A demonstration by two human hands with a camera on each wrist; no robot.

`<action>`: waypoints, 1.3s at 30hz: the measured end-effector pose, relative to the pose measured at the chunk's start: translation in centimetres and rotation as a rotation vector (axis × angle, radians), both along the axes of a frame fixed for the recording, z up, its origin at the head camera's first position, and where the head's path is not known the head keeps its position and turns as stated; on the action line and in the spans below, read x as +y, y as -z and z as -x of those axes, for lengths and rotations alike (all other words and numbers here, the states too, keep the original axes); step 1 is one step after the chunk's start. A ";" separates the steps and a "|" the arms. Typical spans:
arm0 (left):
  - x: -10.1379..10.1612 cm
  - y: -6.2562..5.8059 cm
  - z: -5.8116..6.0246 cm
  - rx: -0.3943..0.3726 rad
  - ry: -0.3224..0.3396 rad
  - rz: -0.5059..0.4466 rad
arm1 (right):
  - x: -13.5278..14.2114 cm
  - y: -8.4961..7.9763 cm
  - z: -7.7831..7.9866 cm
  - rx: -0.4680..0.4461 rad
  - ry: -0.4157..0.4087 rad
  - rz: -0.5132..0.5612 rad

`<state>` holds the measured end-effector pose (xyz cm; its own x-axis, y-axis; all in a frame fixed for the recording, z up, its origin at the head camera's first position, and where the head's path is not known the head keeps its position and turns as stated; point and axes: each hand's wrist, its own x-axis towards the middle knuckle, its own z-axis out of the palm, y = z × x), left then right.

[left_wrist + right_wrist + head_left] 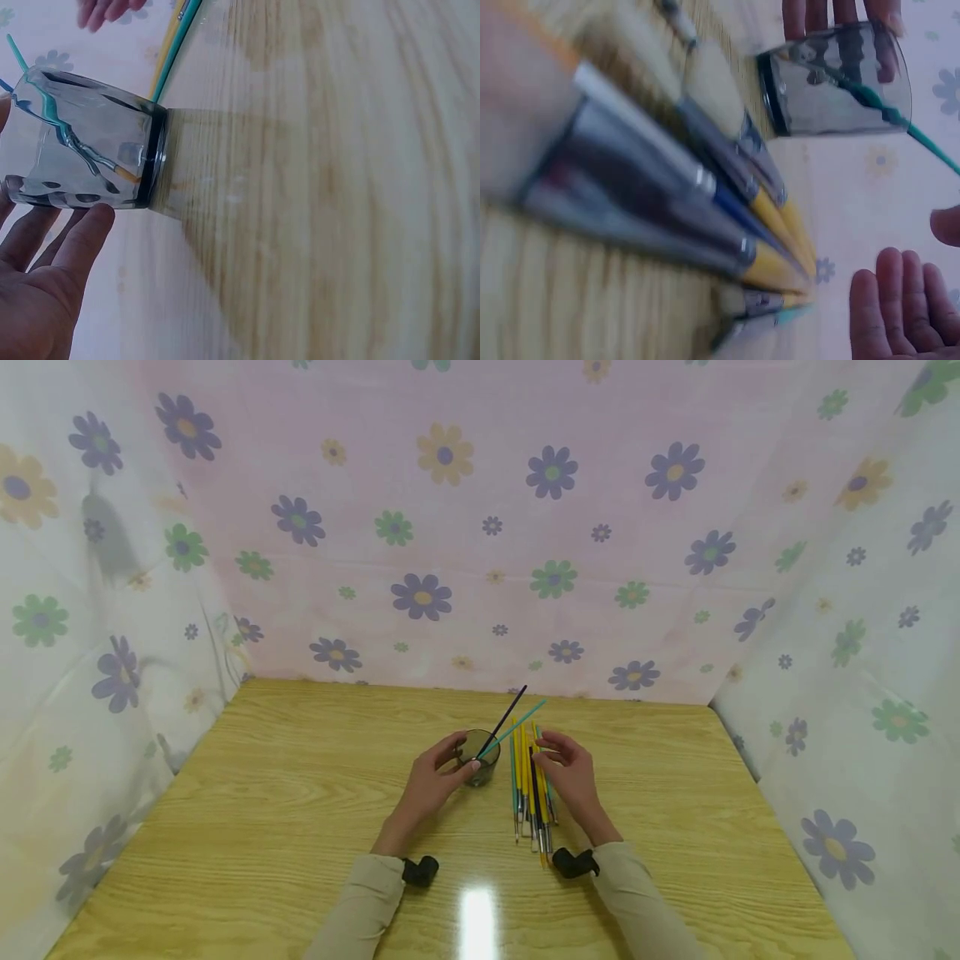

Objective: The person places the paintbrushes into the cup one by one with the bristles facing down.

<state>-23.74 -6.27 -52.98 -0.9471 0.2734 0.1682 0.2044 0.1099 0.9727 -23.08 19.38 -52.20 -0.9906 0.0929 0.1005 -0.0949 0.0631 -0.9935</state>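
My left hand (431,783) grips a clear dark-tinted drinking glass (90,142) from its left side, thumb near the rim. The glass stands upright on the table. Two paintbrushes lean in it with their bristles at the bottom: a dark-handled paintbrush (512,707) and a teal paintbrush (529,712). To the right lies a bundle of paintbrushes (524,781), mostly yellow-handled, some teal or dark, bristles toward me. Just over its right side is my right hand (572,772). In the right wrist view its fingers (892,292) are extended, with nothing held and the thumb apart.
The wood-grain table (300,760) extends around both hands. Flower-patterned cloth (480,543) hangs behind it and along both sides. A black wrist camera (422,871) is strapped at the left cuff, another black wrist camera (575,862) at the right.
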 end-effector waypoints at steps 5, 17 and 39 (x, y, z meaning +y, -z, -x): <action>0.0 0.0 -0.1 -0.014 0.001 -0.002 | 1.4 0.5 -0.3 -0.081 -0.044 -0.079; 0.0 -0.4 -0.2 -0.023 -0.006 0.008 | 2.2 0.9 0.1 -0.147 -0.041 -0.304; -0.2 -4.0 -1.8 -0.055 0.028 0.008 | 2.3 -0.3 0.3 -0.239 -0.013 -0.566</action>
<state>-21.93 -6.43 -48.93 -0.9468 0.3011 0.1136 0.1535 0.1124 0.9817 -23.41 21.67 -51.88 -0.9925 0.0780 -0.0943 0.1222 0.5878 -0.7997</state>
